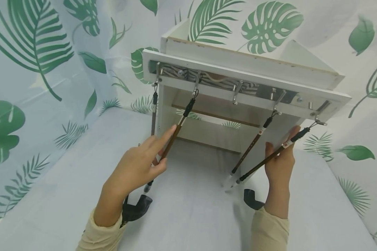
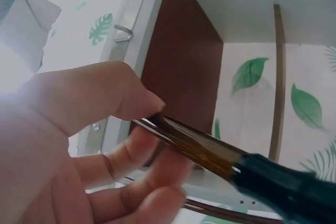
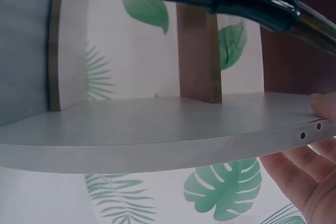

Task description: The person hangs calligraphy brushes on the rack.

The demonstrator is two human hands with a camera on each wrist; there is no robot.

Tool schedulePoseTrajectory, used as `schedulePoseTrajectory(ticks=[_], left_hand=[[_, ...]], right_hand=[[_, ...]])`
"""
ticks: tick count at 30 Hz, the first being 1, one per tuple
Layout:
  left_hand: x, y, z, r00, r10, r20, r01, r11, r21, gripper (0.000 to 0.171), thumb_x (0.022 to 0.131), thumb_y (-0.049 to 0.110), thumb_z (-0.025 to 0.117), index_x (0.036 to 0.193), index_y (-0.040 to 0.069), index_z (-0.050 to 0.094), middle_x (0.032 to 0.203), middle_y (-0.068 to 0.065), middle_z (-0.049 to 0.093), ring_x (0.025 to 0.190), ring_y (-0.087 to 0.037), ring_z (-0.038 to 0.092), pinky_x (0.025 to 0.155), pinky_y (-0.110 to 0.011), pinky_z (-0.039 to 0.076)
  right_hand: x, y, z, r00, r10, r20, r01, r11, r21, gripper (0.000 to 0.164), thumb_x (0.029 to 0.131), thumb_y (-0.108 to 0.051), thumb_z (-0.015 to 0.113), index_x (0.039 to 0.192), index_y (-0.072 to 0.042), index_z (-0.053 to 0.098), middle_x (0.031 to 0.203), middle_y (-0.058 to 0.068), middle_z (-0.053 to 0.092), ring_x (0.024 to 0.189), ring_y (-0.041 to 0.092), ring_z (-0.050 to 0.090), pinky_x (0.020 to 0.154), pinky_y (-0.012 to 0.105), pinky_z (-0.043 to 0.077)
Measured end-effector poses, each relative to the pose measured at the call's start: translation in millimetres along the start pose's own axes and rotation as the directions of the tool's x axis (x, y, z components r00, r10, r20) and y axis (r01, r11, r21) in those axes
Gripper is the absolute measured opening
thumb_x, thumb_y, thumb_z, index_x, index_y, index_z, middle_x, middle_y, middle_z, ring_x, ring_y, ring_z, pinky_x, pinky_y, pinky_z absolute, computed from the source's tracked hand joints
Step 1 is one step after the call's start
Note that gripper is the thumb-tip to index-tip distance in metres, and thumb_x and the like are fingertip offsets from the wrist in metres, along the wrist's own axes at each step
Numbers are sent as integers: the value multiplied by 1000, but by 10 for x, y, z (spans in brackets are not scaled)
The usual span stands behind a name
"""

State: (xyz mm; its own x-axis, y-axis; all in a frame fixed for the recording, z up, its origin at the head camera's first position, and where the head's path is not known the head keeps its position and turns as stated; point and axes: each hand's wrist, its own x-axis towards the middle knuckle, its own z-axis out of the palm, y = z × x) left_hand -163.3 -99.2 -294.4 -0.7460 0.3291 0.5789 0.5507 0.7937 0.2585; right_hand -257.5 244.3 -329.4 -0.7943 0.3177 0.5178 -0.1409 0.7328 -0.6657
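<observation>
Left grip (image 1: 136, 167) on brown brush (image 1: 172, 140)

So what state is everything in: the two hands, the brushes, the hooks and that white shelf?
Left hand: holding the second brush from left
Right hand: gripping the side of the white shelf
Leftmost brush: hooked, partly hidden
Second brush: hooked and held
Third brush: hooked, hanging
Rightmost brush: hooked, crossing before the right hand
Middle hook: empty
Other four hooks: one brush each
White shelf: gripped
</observation>
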Motion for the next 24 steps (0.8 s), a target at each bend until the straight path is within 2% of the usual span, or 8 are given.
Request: schedulePoseTrajectory(ticks=[4, 7, 13, 18, 24], left_hand=[[-24, 24, -45, 999, -42, 25, 41, 999, 15, 76, 78, 8, 61, 144, 20, 27, 75, 0, 48, 53, -3, 40, 41, -15, 28], [-45, 41, -81, 998, -62, 31, 62, 998, 20, 77, 78, 7, 62, 145, 21, 26, 76, 0, 49, 52, -3, 40, 40, -15, 28], [-62, 55, -105, 999, -41, 13, 40, 998, 40, 77, 78, 7, 63, 145, 20, 26, 78, -1, 50, 55, -4, 47, 40, -14, 28], [-53, 43, -94, 999, -53, 0, 53, 995, 81, 77, 78, 10, 64, 144, 21, 26, 74, -1, 47, 47, -3, 33, 39, -15, 25], [-49, 23, -71, 999, -53, 4, 53, 995, 84, 76, 79, 11, 64, 144, 22, 26, 73, -1, 44, 45, -4, 29, 39, -15, 25]], right_hand=[[4, -2, -5, 1000, -14, -5, 14, 1000, -5, 69, 93, -21, 48, 146, -35, 5, 136, 24, 42, 115, 50, 47, 87, 64, 40], [0, -4, -6, 1000, -9, 1, 9, 1000, -7, 69, 93, -22, 47, 146, -35, 4, 136, 24, 42, 114, 50, 47, 87, 64, 40], [-17, -7, -10, 1000, 25, 16, -25, 1000, -6, 66, 93, -25, 46, 145, -37, 7, 135, 23, 44, 113, 49, 49, 87, 63, 40], [-9, -8, -5, 1000, 23, 10, -23, 1000, -1, 63, 94, -27, 46, 145, -36, 11, 136, 21, 43, 115, 47, 48, 88, 63, 40], [-3, -14, 4, 1000, 29, 10, -29, 1000, 2, 61, 94, -28, 46, 144, -35, 13, 136, 19, 44, 117, 45, 48, 88, 62, 40]])
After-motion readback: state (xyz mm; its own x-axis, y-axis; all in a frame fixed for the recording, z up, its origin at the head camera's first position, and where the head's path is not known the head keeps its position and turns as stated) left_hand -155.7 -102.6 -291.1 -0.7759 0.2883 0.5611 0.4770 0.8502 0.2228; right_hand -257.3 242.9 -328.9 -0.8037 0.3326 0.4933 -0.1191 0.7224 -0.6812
